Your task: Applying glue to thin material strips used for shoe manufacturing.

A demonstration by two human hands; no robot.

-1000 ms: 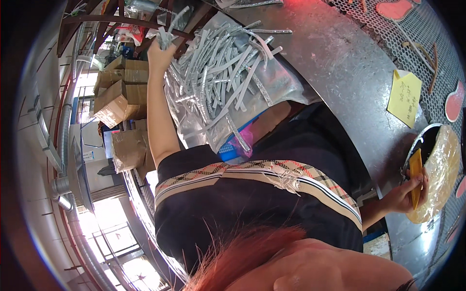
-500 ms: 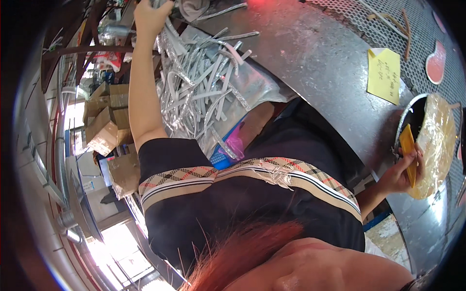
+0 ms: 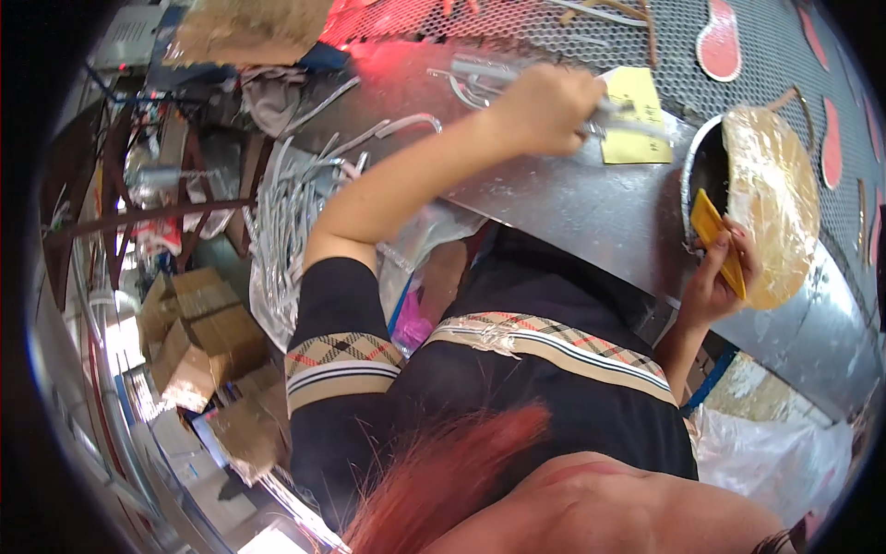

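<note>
My left hand point(image 3: 554, 109) is closed over the metal table, gripping a few silvery-grey strips point(image 3: 632, 122). Their ends stick out beside the yellow paper note point(image 3: 637, 138), and part of them is hidden by the fingers. At the right, my right hand point(image 3: 724, 275) pinches a flat yellow scraper point(image 3: 709, 222). It is held against the front of a round dark pot point(image 3: 706, 166), whose top is partly covered by a tape-wrapped, tan board point(image 3: 775, 208). A heap of similar silvery strips point(image 3: 286, 222) lies on clear plastic to the left of my body.
A perforated conveyor mesh point(image 3: 609, 42) runs along the far side, carrying pink sole-shaped pieces point(image 3: 719, 42) and thin brown strips. The metal table's edge point(image 3: 572, 235) passes close before me. Cardboard boxes point(image 3: 208, 323) stand low at the left. A grey cloth point(image 3: 274, 100) lies at the table's far left.
My left hand has swung right from the strip heap to above the table near the note, carrying strips. My right hand keeps hold of the scraper by the pot. The view has shifted.
</note>
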